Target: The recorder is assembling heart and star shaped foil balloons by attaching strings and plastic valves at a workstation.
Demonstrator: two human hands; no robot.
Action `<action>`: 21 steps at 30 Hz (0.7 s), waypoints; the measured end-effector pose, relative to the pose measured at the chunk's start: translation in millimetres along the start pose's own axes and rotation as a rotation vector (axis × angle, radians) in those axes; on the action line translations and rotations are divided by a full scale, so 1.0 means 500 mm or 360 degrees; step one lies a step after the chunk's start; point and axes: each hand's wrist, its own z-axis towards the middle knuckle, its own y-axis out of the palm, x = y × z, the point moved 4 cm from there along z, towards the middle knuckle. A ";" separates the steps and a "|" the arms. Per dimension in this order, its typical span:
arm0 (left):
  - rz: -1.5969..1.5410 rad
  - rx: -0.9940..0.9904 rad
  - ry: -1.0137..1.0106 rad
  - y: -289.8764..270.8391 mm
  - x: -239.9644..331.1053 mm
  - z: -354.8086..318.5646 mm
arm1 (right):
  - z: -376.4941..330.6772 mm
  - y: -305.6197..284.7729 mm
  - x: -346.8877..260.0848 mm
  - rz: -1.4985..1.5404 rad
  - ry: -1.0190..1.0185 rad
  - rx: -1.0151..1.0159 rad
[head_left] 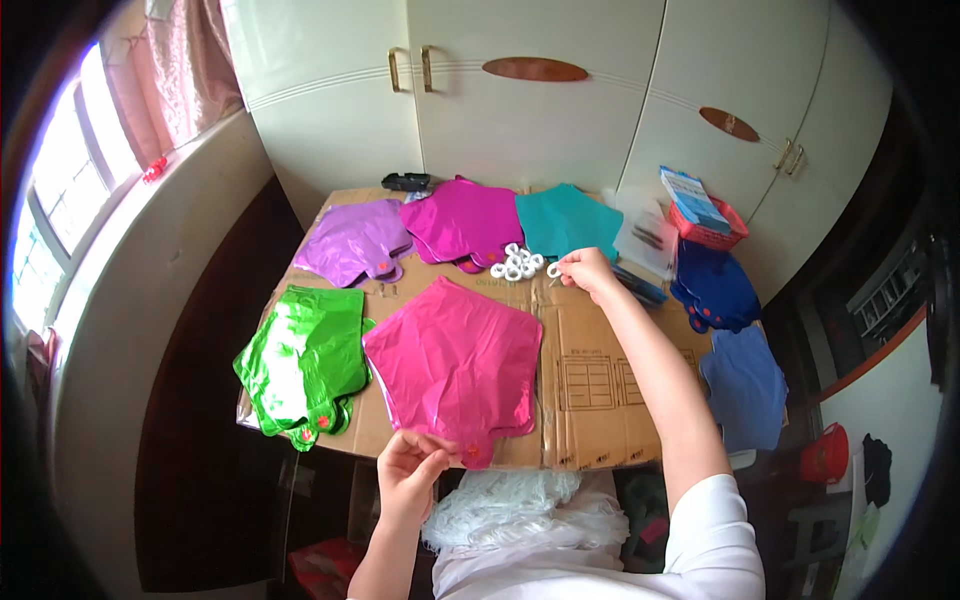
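In front of me a flat pink star-shaped foil balloon (455,355) lies on the cardboard-covered table, its tab toward me. My left hand (408,475) is closed in a pinch at the edge of that tab. Farther off, my right hand (588,272) pinches a small white ribbon roll (553,270) between thumb and fingers, with a short end hanging down. Beside it sits a pile of similar white rolls (515,263). Around the pink balloon lie flat foil balloons: green (305,360), lilac (355,240), magenta (462,220) and teal (568,222).
Dark blue balloons (715,285) and a light blue one (745,385) lie along the right side. A red basket (705,230) with blue packets stands at the back right. White cabinets (540,120) close off the back; white fabric (525,510) covers my lap.
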 end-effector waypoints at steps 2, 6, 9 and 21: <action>0.0006 0.0026 0.0010 -0.016 -0.001 -0.005 | 0.035 -0.003 0.000 -0.0295 0.0055 0.0133; 0.0014 0.0083 -0.0018 -0.038 0.002 -0.011 | 0.065 0.036 -0.007 -0.0745 -0.0022 0.0175; 0.0026 0.0051 -0.0067 -0.035 -0.008 -0.010 | 0.073 0.048 -0.006 -0.0877 -0.0248 0.0318; 0.1365 -0.1035 -0.0308 0.026 -0.066 -0.076 | -0.279 -0.030 -0.133 -0.0173 -0.0750 -0.0006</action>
